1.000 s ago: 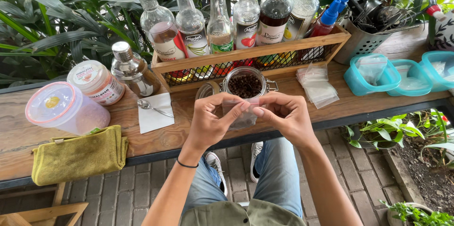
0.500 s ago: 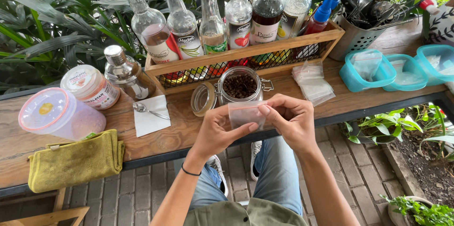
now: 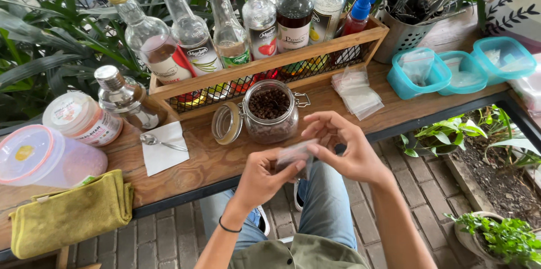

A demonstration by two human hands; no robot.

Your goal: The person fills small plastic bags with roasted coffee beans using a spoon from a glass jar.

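- A small clear plastic bag (image 3: 297,153) is held just off the near edge of the wooden table (image 3: 214,162), above the person's knees, in front of the open glass jar (image 3: 270,112).
- The left hand (image 3: 262,176) grips the bag from below, thumb pressed against the curled fingers with the plastic pinched between them.
- The right hand (image 3: 344,148) meets it from the other side; its thumb and forefinger pinch the bag's top edge while the remaining fingers arch loosely above.
- What the bag holds is hard to tell; it looks crumpled and mostly see-through.
- The jar is full of dark beans, and its hinged lid (image 3: 226,124) hangs open to the left.
- Left of the jar, a metal spoon (image 3: 160,142) lies on a white napkin (image 3: 162,148).
- Behind the jar stands a wooden crate (image 3: 270,69) lined with tall glass bottles (image 3: 189,32).
- A stack of more clear bags (image 3: 356,93) lies to the right of the jar, near three teal containers (image 3: 459,69).
- At the far left sit a round plastic tub (image 3: 42,156), a pink-lidded jar (image 3: 81,118) and a small stoppered bottle (image 3: 124,97).
- A folded yellow-green cloth (image 3: 70,212) lies at the table's near left corner.
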